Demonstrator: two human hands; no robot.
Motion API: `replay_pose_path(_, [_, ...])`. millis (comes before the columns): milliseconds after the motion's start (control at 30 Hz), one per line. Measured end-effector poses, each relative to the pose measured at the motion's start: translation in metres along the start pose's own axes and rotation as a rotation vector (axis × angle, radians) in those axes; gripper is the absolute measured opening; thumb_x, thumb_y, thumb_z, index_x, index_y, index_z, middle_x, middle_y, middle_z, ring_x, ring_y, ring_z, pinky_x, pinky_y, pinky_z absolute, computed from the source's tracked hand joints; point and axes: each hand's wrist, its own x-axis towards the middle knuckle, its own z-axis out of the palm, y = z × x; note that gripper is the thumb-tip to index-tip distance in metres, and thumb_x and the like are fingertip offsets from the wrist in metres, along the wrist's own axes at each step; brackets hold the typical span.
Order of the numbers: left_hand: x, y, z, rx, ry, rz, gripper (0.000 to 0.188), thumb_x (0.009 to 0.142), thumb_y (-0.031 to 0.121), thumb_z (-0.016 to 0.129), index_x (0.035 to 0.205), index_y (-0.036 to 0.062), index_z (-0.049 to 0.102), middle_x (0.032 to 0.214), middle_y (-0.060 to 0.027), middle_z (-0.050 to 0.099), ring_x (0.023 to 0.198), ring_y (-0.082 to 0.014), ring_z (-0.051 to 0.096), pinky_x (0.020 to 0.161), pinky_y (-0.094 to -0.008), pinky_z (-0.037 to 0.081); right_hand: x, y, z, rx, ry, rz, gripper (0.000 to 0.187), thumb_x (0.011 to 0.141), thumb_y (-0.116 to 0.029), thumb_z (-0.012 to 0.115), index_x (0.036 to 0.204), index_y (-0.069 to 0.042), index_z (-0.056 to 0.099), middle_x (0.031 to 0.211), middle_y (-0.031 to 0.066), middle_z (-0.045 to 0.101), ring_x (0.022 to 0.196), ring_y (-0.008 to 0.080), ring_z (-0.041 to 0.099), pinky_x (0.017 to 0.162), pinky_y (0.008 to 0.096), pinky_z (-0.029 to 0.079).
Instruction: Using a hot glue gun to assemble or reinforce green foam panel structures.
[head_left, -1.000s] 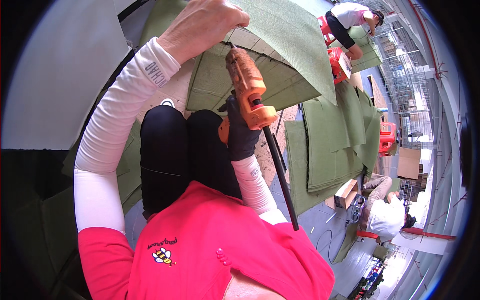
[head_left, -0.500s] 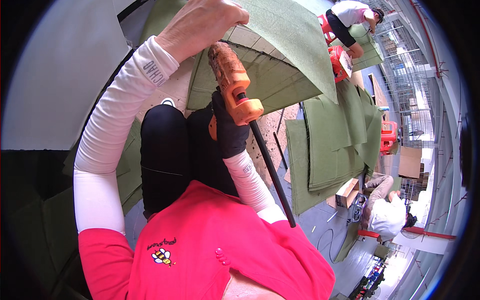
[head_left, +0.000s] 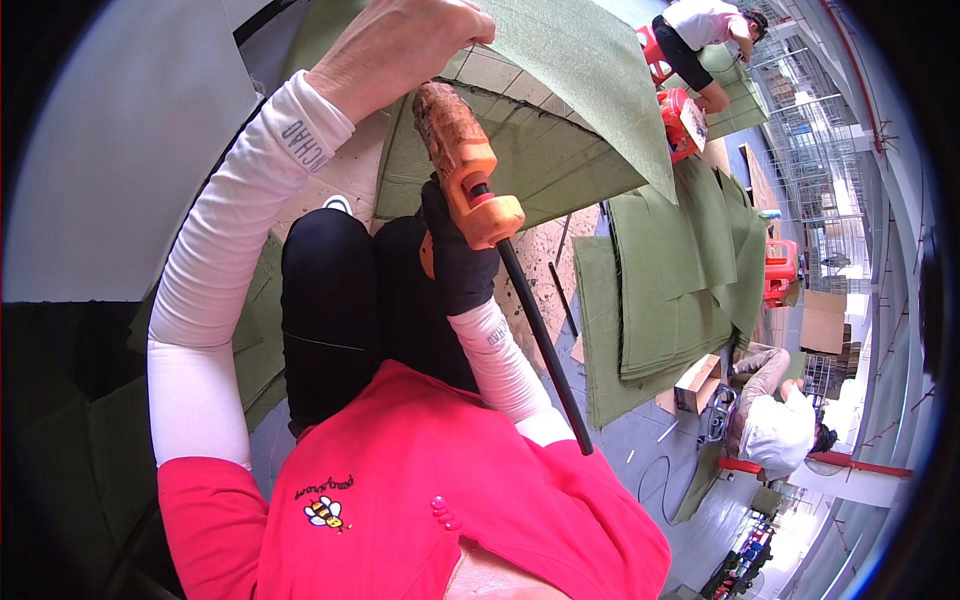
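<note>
My bare left hand pinches the edge of a green woven sheet and holds it lifted. Under that sheet lies a green panel with a dark line along its upper edge and thin wires near it. In a black glove, my right hand is wrapped round an orange hot glue gun, its body stained brown. A long black glue stick runs from the gun's back end toward my chest. The gun's tip is hidden below its body.
Stacked green sheets lie on the floor to the right, with an open cardboard box beyond. Two people sit working at the right and far right. Red plastic stools and wire racks stand there too. A white surface rises at left.
My left hand has shifted very slightly left, still pinching the sheet. The glue gun in my right hand has moved only a few pixels.
</note>
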Motion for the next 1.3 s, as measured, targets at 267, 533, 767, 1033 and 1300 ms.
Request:
replay_pose_path(267, [-0.001,0.004,0.003,0.019,-0.008,0.02,0.009,0.083,0.007,0.059,0.084,0.0039,0.068,0.081,-0.0113,0.069,0.08,-0.0258,0.071,0.071,-0.0344,0.057,0.001,0.006,-0.003,-0.444,-0.054,-0.302,0.021,0.091,-0.024,0.073,0.107,-0.01,0.071,0.088,0.0034,0.066,0.076,0.0166,0.062,0.069,0.0324,0.048])
replay_pose_path(533, [-0.001,0.003,0.004,-0.005,-0.03,-0.004,0.011,0.084,0.008,0.059,0.086,0.0038,0.069,0.082,-0.0115,0.069,0.079,-0.0266,0.071,0.071,-0.0349,0.057,-0.002,0.009,-0.004,-0.152,-0.077,0.046,0.025,0.09,-0.023,0.073,0.115,-0.022,0.072,0.094,0.0017,0.066,0.082,0.0184,0.063,0.072,0.0339,0.049])
replay_pose_path(767, [-0.001,0.006,0.004,-0.047,-0.004,-0.016,0.012,0.086,0.009,0.058,0.084,0.0036,0.069,0.081,-0.0117,0.069,0.079,-0.0267,0.071,0.071,-0.0353,0.057,0.001,0.016,0.003,-0.179,-0.035,0.096,0.025,0.09,-0.022,0.074,0.113,-0.014,0.07,0.088,0.0031,0.066,0.078,0.0181,0.064,0.071,0.0328,0.05])
replay_pose_path(1033, [-0.001,0.006,0.004,-0.05,-0.018,-0.037,0.013,0.087,0.01,0.058,0.083,0.0038,0.069,0.081,-0.0125,0.069,0.079,-0.0267,0.071,0.071,-0.0361,0.057,-0.009,0.016,-0.007,-0.099,0.028,0.188,0.026,0.09,-0.023,0.076,0.106,-0.005,0.069,0.084,0.0034,0.066,0.076,0.0151,0.063,0.071,0.0312,0.05])
replay_pose_path(1300, [-0.008,-0.001,0.018,-0.122,0.033,-0.023,0.013,0.091,0.016,0.065,0.099,0.0068,0.071,0.09,-0.0094,0.071,0.083,-0.0297,0.069,0.073,-0.0379,0.055,-0.006,0.017,-0.009,-0.033,0.083,0.069,0.026,0.09,-0.022,0.075,0.109,-0.004,0.069,0.092,0.0051,0.068,0.081,0.0153,0.064,0.073,0.0315,0.05])
